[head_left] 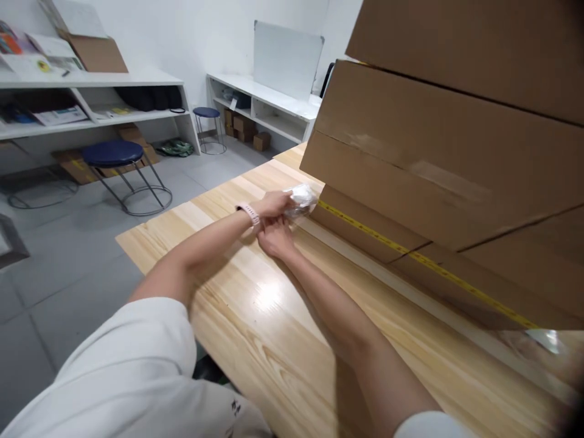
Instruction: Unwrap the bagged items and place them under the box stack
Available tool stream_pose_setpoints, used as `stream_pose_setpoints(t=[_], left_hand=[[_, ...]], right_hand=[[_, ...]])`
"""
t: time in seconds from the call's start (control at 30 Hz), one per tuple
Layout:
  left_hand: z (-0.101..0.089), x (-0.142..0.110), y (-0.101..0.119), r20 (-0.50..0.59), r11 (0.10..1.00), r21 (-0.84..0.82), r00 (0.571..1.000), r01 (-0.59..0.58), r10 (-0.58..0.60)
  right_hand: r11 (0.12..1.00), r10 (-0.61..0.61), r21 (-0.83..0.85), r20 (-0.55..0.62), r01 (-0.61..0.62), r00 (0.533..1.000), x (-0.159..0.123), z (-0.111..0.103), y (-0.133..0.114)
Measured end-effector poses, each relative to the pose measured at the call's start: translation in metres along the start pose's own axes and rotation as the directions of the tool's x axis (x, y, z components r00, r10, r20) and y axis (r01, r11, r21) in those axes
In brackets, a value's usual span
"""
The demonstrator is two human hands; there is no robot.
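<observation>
My left hand [274, 204], with a pale pink watch band at the wrist, is closed on a shiny, clear plastic-wrapped bundle [302, 196] over the wooden table [228, 292]. What the plastic wraps cannot be made out. Just below and touching the left hand, my right hand [276, 237] has its fingers curled in near the lower edge of the plastic. Its fingertips are partly hidden, so what they pinch does not show. To the right of the bundle, almost against it, stands a large cardboard box [387, 140].
Yellow printed tape [410, 252] runs along the box's lower part. Another clear plastic item [547, 339] lies at the right. Left of the table are blue stools [113, 152] and a white shelf unit [137, 78]. A whiteboard [287, 61] stands on the far counter.
</observation>
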State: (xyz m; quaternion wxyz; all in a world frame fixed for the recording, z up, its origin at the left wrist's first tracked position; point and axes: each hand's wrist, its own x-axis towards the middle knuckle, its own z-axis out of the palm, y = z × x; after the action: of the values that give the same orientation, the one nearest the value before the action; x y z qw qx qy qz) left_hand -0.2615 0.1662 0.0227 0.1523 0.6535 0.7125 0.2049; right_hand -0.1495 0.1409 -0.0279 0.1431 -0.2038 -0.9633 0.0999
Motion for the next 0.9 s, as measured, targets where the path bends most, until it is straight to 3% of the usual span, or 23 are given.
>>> stream_pose_setpoints(t=[0.1,0.2,0.27,0.33,0.4,0.5,0.6,0.67,0.77,0.83,0.9], left_hand=[[-0.007,-0.070,-0.001,0.077,0.998,0.060,0.997,-0.033,0.028],[0.000,-0.138,0.009,0.092,0.989,0.101,0.990,-0.111,0.102],[0.013,-0.171,0.024,0.158,0.979,0.107,0.975,-0.176,0.158],[0.031,-0.186,0.048,0.257,0.953,0.132,0.937,-0.275,0.235],[0.051,-0.183,0.079,0.331,0.907,0.141,0.883,-0.396,0.333],[0.084,-0.159,0.139,0.380,0.817,0.117,0.785,-0.565,0.489],[0.117,-0.133,0.202,0.425,0.759,0.094,0.715,-0.645,0.555],[0.135,-0.125,0.237,0.434,0.732,0.064,0.679,-0.679,0.592],[0.149,-0.122,0.266,0.404,0.699,-0.058,0.624,-0.713,0.669],[0.150,-0.118,0.269,0.372,0.716,-0.136,0.634,-0.685,0.677],[0.148,-0.112,0.265,0.345,0.760,-0.180,0.684,-0.624,0.643]], right_hand=[[0.997,-0.065,0.036,0.058,0.063,0.996,-0.062,-0.005,-0.024],[0.965,-0.259,0.088,0.138,0.249,0.956,-0.146,-0.020,-0.035],[0.941,-0.335,0.105,0.149,0.322,0.930,-0.203,-0.033,-0.033],[0.945,-0.323,0.088,0.126,0.314,0.938,-0.254,-0.046,-0.023],[0.967,-0.253,0.051,0.097,0.249,0.963,-0.295,-0.058,-0.008],[0.996,-0.089,0.004,0.039,0.088,0.995,-0.343,-0.074,0.020],[0.998,0.057,-0.009,-0.143,-0.059,0.988,-0.382,-0.087,0.041],[0.988,0.145,0.002,-0.339,-0.153,0.930,-0.403,-0.095,0.048],[0.948,0.290,0.058,-0.559,-0.313,0.777,-0.421,-0.105,0.050],[0.914,0.375,0.128,-0.630,-0.386,0.680,-0.426,-0.111,0.051],[0.878,0.453,0.223,-0.673,-0.424,0.584,-0.426,-0.116,0.054]])
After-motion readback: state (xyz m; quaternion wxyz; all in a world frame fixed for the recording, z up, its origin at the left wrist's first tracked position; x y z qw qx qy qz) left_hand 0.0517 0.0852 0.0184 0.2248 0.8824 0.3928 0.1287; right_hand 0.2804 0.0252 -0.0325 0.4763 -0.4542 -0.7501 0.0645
